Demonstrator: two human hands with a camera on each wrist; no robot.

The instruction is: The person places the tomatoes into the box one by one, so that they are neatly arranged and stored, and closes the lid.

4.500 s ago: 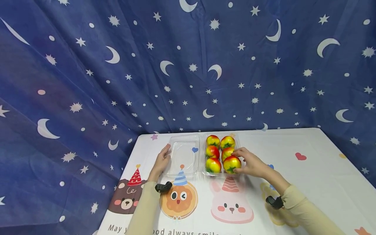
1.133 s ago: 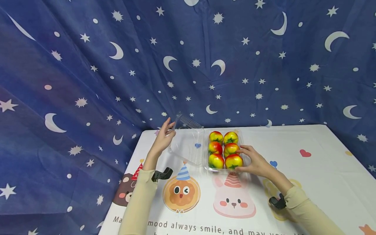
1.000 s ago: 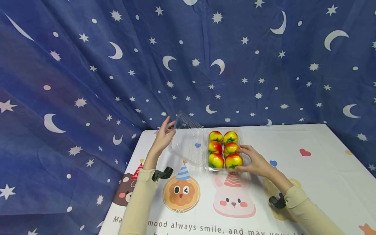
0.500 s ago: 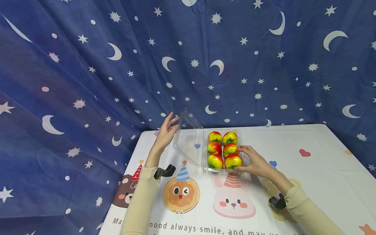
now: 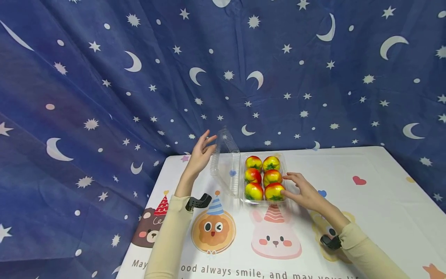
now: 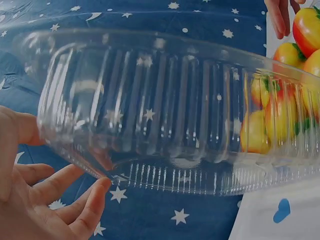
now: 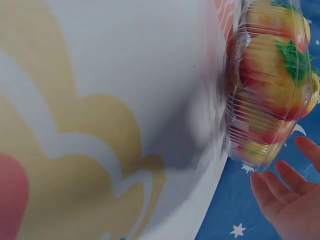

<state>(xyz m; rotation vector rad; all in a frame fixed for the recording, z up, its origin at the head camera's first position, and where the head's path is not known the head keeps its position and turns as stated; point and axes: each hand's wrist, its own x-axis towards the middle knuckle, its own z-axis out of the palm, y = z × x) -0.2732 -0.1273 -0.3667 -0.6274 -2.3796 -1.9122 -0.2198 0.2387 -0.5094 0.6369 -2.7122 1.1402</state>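
Note:
A clear plastic clamshell box [image 5: 263, 202] holds several red-and-yellow fruits [image 5: 253, 176] with green leafy tops, like persimmons, in two columns. Its ribbed lid [image 5: 225, 164] is hinged on the left and stands tilted up. My left hand [image 5: 199, 157] is at the lid's outer edge, fingers spread and fairly straight; in the left wrist view the thumb and fingertips touch the lid [image 6: 150, 100] near its corner. At the box's right side is my right hand [image 5: 304, 192], fingers spread and loosely bent. The right wrist view shows its fingers [image 7: 280, 192] beside the box wall, holding nothing.
A white tablecloth [image 5: 366, 217] printed with cartoon animals, hearts and lettering covers the table. Behind it hangs a dark blue curtain [image 5: 285, 128] with moons and stars. Each wrist wears a black camera mount.
The lid has swung from lying flat on the table to steeply raised, as my left hand rose and moved right. My right hand's fingers have shifted slightly off the near-right fruit.

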